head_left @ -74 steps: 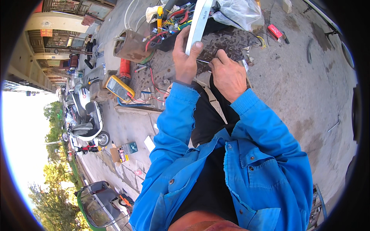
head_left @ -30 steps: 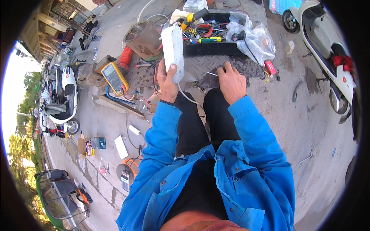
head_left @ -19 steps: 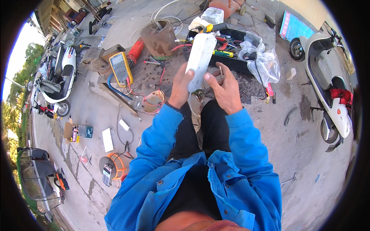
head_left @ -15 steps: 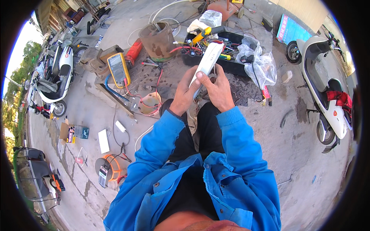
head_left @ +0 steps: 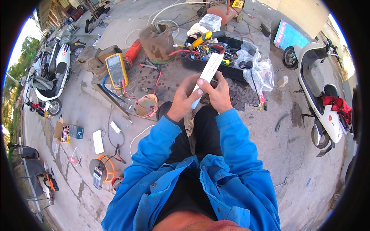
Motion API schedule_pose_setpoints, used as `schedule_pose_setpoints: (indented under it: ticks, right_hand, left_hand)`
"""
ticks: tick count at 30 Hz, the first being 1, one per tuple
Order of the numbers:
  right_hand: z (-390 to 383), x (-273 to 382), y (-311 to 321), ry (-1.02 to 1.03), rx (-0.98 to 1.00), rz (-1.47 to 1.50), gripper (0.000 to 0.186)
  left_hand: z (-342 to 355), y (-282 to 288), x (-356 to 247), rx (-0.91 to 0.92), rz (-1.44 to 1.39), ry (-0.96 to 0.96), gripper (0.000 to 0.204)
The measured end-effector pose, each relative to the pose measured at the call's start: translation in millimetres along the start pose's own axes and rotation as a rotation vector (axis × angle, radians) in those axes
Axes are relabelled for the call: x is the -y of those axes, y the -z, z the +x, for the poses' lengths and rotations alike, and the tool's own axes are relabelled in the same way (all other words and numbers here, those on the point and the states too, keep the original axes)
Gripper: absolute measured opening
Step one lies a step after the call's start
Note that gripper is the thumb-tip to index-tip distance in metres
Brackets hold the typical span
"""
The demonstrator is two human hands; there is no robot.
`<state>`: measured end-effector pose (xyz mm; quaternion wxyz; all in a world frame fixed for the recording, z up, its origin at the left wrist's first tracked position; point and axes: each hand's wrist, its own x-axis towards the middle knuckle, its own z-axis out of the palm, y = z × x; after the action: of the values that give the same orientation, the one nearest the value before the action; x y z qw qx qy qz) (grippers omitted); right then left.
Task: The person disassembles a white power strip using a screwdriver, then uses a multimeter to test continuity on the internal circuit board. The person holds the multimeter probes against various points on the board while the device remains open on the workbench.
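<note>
A long white rectangular case (head_left: 211, 68) with a lengthwise seam is held up in front of my knees. My left hand (head_left: 183, 98) is closed on its left side, thumb on the upper face. From the right, my right hand (head_left: 218, 95) grips it too, its thumb across the lower part. The case slants away from me to the upper right, its far end overlapping the black toolbox (head_left: 236, 72). Its pale bluish near end shows below my thumbs. My palms hide its underside.
Left of my hands are a yellow multimeter (head_left: 116, 69), a vise (head_left: 96, 57), a metal bucket (head_left: 157, 42) and red and black leads. Clear plastic bags (head_left: 256, 63) lie on the toolbox. A white scooter (head_left: 322, 88) stands at right; an orange cable reel (head_left: 109, 168) is lower left.
The white case has turned in my hands: more of its seamed edge faces me, and its far end sits slightly lower. Both hands keep their hold. The whole view has shifted slightly.
</note>
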<state>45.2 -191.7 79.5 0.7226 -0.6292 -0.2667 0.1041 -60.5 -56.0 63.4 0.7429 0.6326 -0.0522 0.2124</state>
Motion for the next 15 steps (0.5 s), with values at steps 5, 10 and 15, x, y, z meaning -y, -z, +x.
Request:
schedule_pose_setpoints:
  ticks: [5, 10, 15]
  right_hand:
    - [-5.4, -3.3, 7.6, -0.061, 0.074, 0.080, 0.069]
    - [-10.7, 2.6, 6.2, -0.095, 0.099, 0.147, 0.073]
    - [-10.8, 0.1, 13.5, -0.264, 0.111, 0.193, 0.073]
  left_hand:
    - [-4.6, 12.4, -8.7, 0.069, -0.040, 0.093, 0.071]
    - [-4.7, 12.1, -6.8, 0.036, 0.078, 0.014, 0.073]
    - [-6.0, 16.9, -0.4, -0.005, 0.066, 0.119, 0.070]
